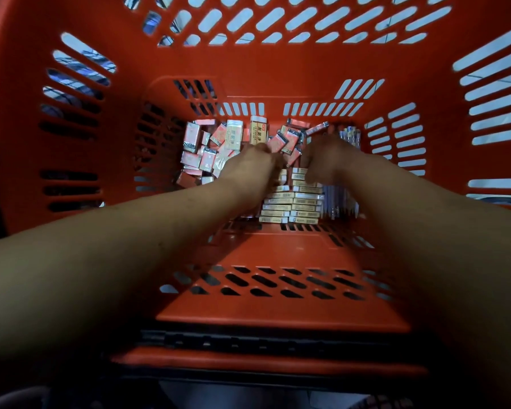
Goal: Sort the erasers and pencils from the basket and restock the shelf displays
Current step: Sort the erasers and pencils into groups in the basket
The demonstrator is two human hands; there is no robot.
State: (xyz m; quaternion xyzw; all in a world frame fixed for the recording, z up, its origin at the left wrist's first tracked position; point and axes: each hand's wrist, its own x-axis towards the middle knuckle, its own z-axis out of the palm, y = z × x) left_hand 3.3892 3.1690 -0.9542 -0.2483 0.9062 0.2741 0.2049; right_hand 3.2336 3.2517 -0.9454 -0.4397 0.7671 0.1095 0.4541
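Both my arms reach down into a deep red basket. A loose heap of small red and cream erasers lies at the bottom left and back. Nearer me stands a neat double row of cream erasers set on edge. My left hand sits over the left of that row, fingers curled among the loose erasers. My right hand is beside it, fingers bent down onto the row's far end. Pencil packs lie along the right wall, partly hidden by my right hand. Motion blur hides both grips.
The basket's slotted walls rise steeply on every side. A dark handle bar crosses the near rim. More pencil packs lie under my right wrist. Pale floor shows through the slots.
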